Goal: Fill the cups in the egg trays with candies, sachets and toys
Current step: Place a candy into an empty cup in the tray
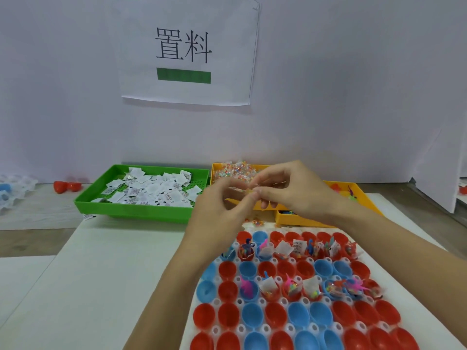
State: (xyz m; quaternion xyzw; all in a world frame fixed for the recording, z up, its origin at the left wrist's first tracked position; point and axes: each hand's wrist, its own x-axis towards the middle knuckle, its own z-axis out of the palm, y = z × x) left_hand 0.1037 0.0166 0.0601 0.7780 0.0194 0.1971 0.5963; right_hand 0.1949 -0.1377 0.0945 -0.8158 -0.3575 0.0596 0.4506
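Centrally: left hand (222, 210) and right hand (290, 190), fingertips meeting, joint grip pinching a small candy packet (249, 190).
Packet held above the egg tray (290, 294), partly filled; green sachet tray (141, 195) and yellow candy tray (235, 173) behind on the table (101, 274).

Glossy plastic cups (275, 315); perforated green plastic tray (131, 210).

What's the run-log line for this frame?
hands: left and right pinching candy packet | over: yellow tray | egg tray: part filled
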